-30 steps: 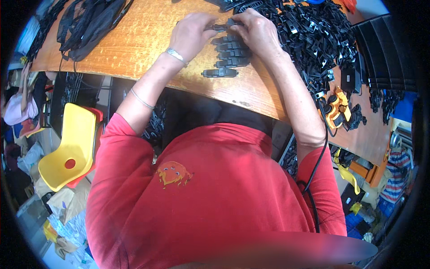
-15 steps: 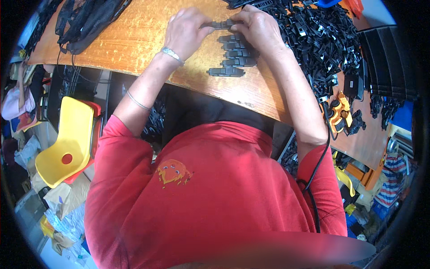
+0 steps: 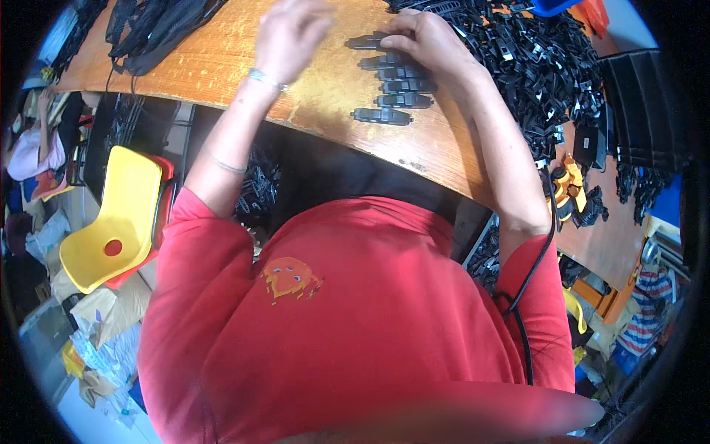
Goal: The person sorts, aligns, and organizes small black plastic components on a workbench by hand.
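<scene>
The person is sitting at a wooden table (image 3: pixel 222 66), working on small black clips. The right hand (image 3: pixel 429 41) is resting, fingers curled, on the top of a neat column of clips (image 3: pixel 388 85) lying side by side near the table's edge, probably lined up so they stay sorted apart from the loose pile (image 3: pixel 532 66) heaped just to the right. Whether that hand is actually gripping a clip cannot be told, since its fingers are covering the spot. The left hand (image 3: pixel 288 33) is hovering blurred above the table beside the column, apparently holding nothing. Black straps (image 3: pixel 155 26) are lying at the far left; a yellow chair (image 3: pixel 111 222) is standing below.
</scene>
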A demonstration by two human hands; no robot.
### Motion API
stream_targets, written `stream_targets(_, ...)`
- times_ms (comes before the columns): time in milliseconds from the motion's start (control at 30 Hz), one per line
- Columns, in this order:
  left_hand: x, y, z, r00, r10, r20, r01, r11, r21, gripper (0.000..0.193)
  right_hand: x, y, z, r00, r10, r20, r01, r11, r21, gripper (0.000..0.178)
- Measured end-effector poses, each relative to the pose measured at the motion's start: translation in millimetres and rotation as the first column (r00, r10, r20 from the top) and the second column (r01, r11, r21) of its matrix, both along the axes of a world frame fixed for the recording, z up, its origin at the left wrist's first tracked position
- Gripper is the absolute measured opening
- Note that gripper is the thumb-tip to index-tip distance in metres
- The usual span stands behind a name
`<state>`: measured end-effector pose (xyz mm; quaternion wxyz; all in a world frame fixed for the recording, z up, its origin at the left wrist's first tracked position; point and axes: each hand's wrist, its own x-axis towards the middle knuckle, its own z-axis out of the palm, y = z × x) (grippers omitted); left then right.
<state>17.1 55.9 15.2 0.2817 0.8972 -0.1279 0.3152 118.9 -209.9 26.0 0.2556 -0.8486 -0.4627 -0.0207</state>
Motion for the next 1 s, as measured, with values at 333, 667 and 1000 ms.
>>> stream_targets(333,-7.7,23.5,-12.2,0.98,0.151,-0.127,-0.137,0.984,0.116,0.03,-13.4,47.0,21.9,0.997,-0.08,0.022,0.082,0.993,-0.086,0.028)
stream_targets(667,21.9,-13.7,-19.9,0.917,-0.333,-0.22,-0.045,0.462,-0.886,0.04,-28.2,76.3,12.7,0.879,-0.147,-0.453,0.296,0.914,0.276,0.036)
stream_targets(1000,44.4,-20.3,3.7,0.973,-0.086,-0.213,0.015,0.948,-0.317,0.035,-18.1,42.6,14.7,0.837,-0.181,-0.517,0.411,0.831,0.374,0.025)
